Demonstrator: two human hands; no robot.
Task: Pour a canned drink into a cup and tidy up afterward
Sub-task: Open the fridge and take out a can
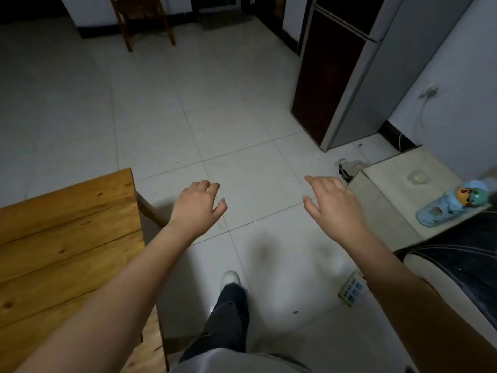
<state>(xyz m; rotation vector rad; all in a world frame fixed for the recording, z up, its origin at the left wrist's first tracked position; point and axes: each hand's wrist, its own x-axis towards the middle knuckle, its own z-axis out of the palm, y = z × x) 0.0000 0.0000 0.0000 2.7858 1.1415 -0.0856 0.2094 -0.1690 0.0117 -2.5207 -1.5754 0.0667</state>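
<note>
Both empty: left hand (197, 204) loosely curled, right hand (332, 203) spread.

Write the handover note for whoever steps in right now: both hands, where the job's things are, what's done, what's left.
Left hand: empty, fingers loosely curled, held out over the tiled floor.
Right hand: empty, fingers spread, also in the air, touching nothing.
Job's things: no can or cup in view. The visible part of the wooden table at left is bare. A blue patterned bottle stands on the pale stone counter at right; a fridge stands ahead on the right.
Done: nothing can be confirmed from this view.
Left: find the can and cup, pour, then tidy up.
</note>
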